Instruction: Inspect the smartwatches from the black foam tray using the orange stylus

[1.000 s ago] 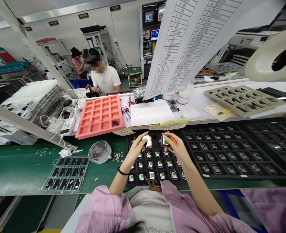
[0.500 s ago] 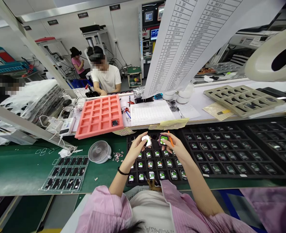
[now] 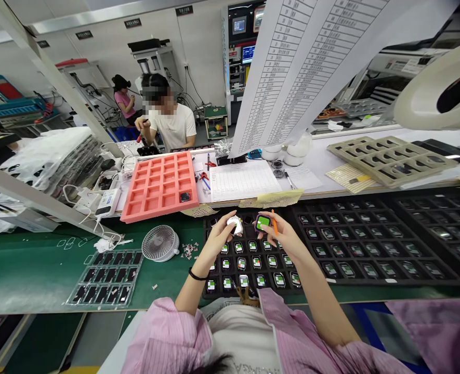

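Left hand [image 3: 222, 231] and right hand [image 3: 283, 231] hover slightly apart over a tray [image 3: 249, 272].

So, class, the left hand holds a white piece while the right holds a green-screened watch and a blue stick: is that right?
Not quite: the head view shows the stick in the right hand is orange, not blue; the rest stands.

Left hand [image 3: 219, 232]: white rounded-square device [image 3: 235, 224]. Right hand [image 3: 283, 234]: purple-rimmed, green-screened device [image 3: 263, 222]; slim orange stick [image 3: 274, 222]. Beneath: black compartmented tray [image 3: 249, 272].
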### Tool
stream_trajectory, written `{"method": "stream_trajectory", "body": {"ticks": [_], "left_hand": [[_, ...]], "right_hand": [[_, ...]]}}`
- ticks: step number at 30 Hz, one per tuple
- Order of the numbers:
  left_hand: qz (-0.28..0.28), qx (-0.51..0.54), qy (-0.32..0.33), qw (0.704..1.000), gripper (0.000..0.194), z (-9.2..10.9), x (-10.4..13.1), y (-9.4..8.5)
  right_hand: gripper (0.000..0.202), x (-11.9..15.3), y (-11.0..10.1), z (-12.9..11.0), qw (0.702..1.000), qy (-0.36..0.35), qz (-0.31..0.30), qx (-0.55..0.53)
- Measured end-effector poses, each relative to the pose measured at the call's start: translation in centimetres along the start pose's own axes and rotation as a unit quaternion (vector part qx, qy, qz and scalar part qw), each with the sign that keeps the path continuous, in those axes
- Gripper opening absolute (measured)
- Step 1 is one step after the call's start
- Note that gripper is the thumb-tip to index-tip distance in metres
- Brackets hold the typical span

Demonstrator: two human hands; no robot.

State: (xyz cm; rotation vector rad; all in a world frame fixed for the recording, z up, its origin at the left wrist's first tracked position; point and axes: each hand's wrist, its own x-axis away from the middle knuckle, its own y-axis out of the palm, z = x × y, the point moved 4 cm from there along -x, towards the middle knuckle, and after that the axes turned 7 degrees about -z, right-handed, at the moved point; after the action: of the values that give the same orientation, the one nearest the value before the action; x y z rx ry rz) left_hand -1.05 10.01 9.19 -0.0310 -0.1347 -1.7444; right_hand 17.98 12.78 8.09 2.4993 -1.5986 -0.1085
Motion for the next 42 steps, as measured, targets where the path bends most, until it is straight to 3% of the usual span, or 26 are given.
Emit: {"method": "stream_trajectory", "body": {"ticks": [6, 9, 13, 15, 19, 24, 27, 32, 37, 42], "left_hand": [[-0.014, 0.006, 0.007, 1.0, 0.054, -0.2, 0.0, 0.2], [-0.045, -0.001, 0.034, 0.998, 0.065, 0.1, 0.2, 0.6], [-0.085, -0.117, 0.076, 0.987, 0.066, 1.2, 0.6, 1.5], [-0.091, -0.214, 0.127, 0.964, 0.058, 2.2, 0.7, 2.0], [-0.103, -0.375, 0.231, 0.892, 0.052, 3.4, 0.3, 3.0], [-0.12, -0.467, 0.249, 0.84, 0.05, 3.0, -0.2, 3.5], [-0.108, -0.472, 0.264, 0.834, 0.048, 3.3, -0.1, 3.4], [-0.065, -0.408, 0.352, 0.84, 0.05, 4.9, 0.9, 2.9], [-0.023, -0.399, 0.42, 0.815, 0.051, 5.5, 1.5, 3.0], [-0.013, -0.398, 0.426, 0.812, 0.051, 5.6, 1.6, 3.1]], "right_hand": [[0.046, -0.1, 0.0, -0.4, 1.0, 0.011, 0.025, -0.002], [0.044, 0.0, 0.2, -0.5, 1.0, 0.005, 0.026, -0.001], [0.041, 0.2, 0.8, -0.6, 1.0, 0.01, 0.019, 0.012], [0.042, 0.3, 1.2, -0.5, 0.999, 0.021, 0.017, 0.029], [0.046, 0.6, 1.9, -0.4, 0.998, 0.021, 0.017, 0.057], [0.048, 1.4, 2.5, -1.0, 0.989, 0.029, -0.002, 0.146], [0.05, 1.6, 2.4, -2.0, 0.988, 0.008, -0.006, 0.152], [0.044, 1.7, 2.6, -3.3, 0.998, -0.002, -0.066, 0.014], [0.039, 2.0, 3.3, -3.4, 0.993, 0.023, -0.092, -0.074], [0.035, 2.1, 3.5, -3.6, 0.992, 0.02, -0.085, -0.096]]}}
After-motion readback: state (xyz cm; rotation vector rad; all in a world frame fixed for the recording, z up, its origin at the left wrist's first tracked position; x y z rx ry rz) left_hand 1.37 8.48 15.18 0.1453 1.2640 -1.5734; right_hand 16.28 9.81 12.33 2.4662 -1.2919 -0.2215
